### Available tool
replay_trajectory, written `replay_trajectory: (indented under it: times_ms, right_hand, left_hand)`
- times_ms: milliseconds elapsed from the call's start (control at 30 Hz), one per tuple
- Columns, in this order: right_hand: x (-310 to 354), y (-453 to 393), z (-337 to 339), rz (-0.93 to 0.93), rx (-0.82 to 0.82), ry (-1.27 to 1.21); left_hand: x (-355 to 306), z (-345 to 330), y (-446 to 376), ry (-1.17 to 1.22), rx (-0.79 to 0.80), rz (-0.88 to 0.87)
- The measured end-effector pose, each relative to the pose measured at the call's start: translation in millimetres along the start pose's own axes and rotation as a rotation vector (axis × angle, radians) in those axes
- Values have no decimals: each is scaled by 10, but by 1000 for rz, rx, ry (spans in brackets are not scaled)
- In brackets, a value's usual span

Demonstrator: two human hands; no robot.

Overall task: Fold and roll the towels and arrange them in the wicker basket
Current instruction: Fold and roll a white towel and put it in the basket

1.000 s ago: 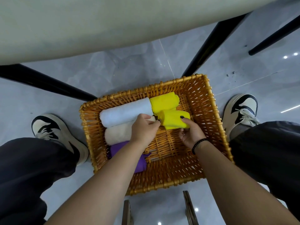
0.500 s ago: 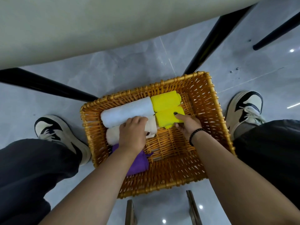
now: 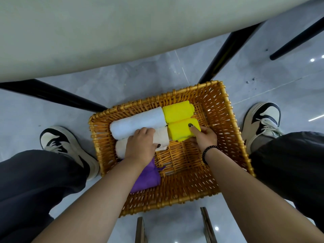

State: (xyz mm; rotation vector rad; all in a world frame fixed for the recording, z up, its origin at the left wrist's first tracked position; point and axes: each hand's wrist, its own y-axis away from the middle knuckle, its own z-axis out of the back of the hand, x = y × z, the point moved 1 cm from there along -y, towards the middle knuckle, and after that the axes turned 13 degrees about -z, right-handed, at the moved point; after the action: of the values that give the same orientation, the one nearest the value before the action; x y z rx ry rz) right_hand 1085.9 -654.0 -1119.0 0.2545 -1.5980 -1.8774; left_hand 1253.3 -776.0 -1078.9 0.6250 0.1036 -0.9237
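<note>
Seating the second yellow roll, basket about half full

Five rolls sit in the wicker basket (image 3: 226,120) on the floor. Back row: white roll (image 3: 138,121) beside the far yellow roll (image 3: 178,111). Next row: cream roll (image 3: 163,136) beside the near yellow roll (image 3: 180,131), ends touching. Purple roll (image 3: 149,178) lies at the near left, mostly hidden under the left forearm. Right near half of the basket floor is bare wicker.

Left hand (image 3: 140,146) rests knuckles-up on the cream roll, fingers curled over it, thumb at its end. Right hand (image 3: 204,137) holds the near yellow roll, index finger laid along the top, other fingers tucked under its near edge.

Judgement: rolling done for these five, placement nearly finished for the yellow one. Tabletop shows no towels in view; cannot tell if more remain.
</note>
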Motion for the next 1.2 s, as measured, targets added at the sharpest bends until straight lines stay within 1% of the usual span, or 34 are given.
replay_trajectory:
  times_ms: [233, 367, 400, 467, 533, 633, 833, 900, 1033, 1133, 1200]
  right_hand:
    - [-10, 41, 99, -18, -50, -1]
    - [17, 115, 157, -84, -151, 174]
    - [21, 148, 186, -123, -132, 208]
    - [57, 289, 232, -203, -29, 272]
    - [147, 542, 253, -224, 91, 406]
    - [384, 948, 224, -89, 155, 616]
    - [895, 2027, 145, 166, 350, 696]
    - [1017, 2356, 159, 251, 387, 734]
    - [1243, 2918, 205, 406, 395, 796]
    - [1435, 3238, 211, 534, 339, 855]
    - [1530, 3391, 197, 562, 326, 879]
  left_hand:
    - [130, 217, 186, 20, -15, 5]
    - [125, 370, 301, 110, 9, 38]
    - [98, 425, 328, 135, 20, 32]
    - [13, 571, 378, 169, 28, -8]
    - [-98, 774, 425, 182, 16, -55]
    - [-245, 1105, 494, 184, -22, -97]
    - [-470, 1815, 752, 238, -113, -168]
    - [-523, 2030, 862, 275, -150, -189]
    - [-642, 2456, 1104, 367, -193, -235]
    - [-688, 2778, 1234, 461, -287, -264]
    - [-665, 2982, 1246, 546, -377, -233]
